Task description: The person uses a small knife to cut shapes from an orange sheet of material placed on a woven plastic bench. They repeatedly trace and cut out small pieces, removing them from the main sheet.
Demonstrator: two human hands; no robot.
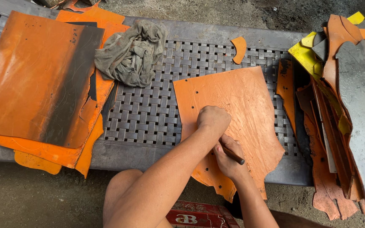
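Your left hand is curled into a loose fist, knuckles up and pressed downward, the bare forearm reaching in from the lower left across your raised knee. Your right hand sits just below and touching it, fingers wrapped in a closed grip, wrist bent inward, its forearm rising from the bottom edge. Both arms are bare.
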